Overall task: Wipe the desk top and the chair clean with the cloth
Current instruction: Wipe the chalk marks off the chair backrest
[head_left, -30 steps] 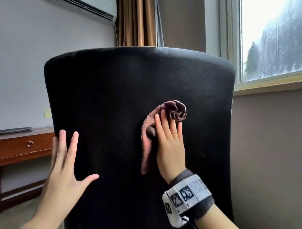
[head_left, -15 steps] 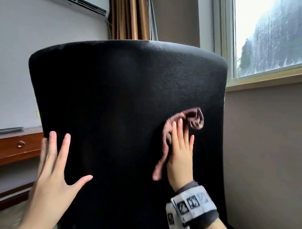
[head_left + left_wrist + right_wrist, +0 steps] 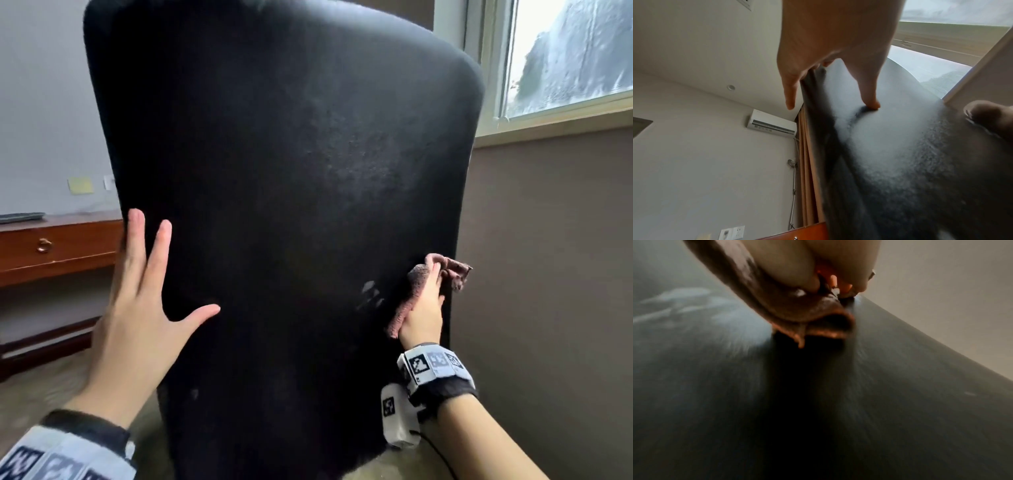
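Observation:
The black chair back fills the head view. My left hand lies flat on its left edge with fingers straight and spread; in the left wrist view one fingertip touches the fabric and another hangs past the edge. My right hand presses a pinkish-brown cloth against the lower right edge of the chair back, and the cloth bunches above and left of the fingers. The blurred right wrist view shows the cloth squeezed between the hand and the chair fabric.
A wooden desk with a drawer stands at the left behind the chair, with a flat dark object on it. A window and a grey-brown wall lie to the right. An air conditioner and curtain are beyond.
My right hand has slid the cloth rightward and down to the chair back's right edge. The left hand stays flat on the left edge. The view has dropped and come closer.

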Tool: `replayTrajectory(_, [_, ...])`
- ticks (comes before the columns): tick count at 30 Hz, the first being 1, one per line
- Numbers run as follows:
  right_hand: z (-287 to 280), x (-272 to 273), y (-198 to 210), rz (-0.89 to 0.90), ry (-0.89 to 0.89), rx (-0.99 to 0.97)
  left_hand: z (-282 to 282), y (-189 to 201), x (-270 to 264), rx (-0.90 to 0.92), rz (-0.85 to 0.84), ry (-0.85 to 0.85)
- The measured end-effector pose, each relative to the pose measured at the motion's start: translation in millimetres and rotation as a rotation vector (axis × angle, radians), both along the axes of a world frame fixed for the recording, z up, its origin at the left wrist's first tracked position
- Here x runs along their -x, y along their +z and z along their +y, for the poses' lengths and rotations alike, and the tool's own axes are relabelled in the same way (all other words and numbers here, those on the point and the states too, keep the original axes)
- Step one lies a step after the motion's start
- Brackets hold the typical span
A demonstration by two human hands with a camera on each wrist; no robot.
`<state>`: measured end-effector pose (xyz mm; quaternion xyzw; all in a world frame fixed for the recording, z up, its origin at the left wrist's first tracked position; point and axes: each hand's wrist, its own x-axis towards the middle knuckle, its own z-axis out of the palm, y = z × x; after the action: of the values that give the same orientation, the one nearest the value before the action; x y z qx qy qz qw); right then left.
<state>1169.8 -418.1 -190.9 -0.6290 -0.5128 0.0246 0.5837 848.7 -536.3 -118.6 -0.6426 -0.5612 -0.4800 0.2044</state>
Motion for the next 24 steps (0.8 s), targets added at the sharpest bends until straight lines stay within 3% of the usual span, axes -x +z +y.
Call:
replayTrajectory(3, [-13,13,-37,0.117,0.067,0.112,-9,-7,-11,0.037,0.001,-0.025])
replayTrajectory(5, [-18,20,-34,0.174,0.09,0.127,-13,-10,-13,0.038,0.024,-0.036])
replayTrajectory(8, [-20,52,-12,0.152,0.108,-0.077,-15,-13,-10,0.033,0.051,-0.049])
replayTrajectory(10, [-32,88,-20,0.075,0.201,-0.266,-14,-13,-8,0.027,0.066,-0.043])
replayTrajectory(12, [-44,112,-49,-0.086,0.336,-0.279,-12,-12,-5,0.028,0.068,-0.032])
replayTrajectory(15, [-32,84,-62,-0.27,0.316,-0.41,-11,-13,-3,0.018,0.056,-0.042])
replayTrajectory(16, [-20,71,-56,-0.232,0.265,-0.417,-11,-13,-3,0.01,0.058,-0.046])
replayTrajectory(19, [0,68,-27,0.271,0.178,-0.367,-11,-14,-7,0.008,0.073,-0.033])
replayTrajectory(20, [-6,78,-30,0.337,0.188,-0.362,-12,-15,-9,0.008,0.08,-0.027])
replayTrajectory(22, [-25,99,-56,0.266,0.339,-0.321,-13,-16,-11,0.003,0.084,-0.017])
replayTrajectory(24, [-49,109,-97,0.076,0.454,-0.27,-14,-17,-13,-0.002,0.081,-0.011])
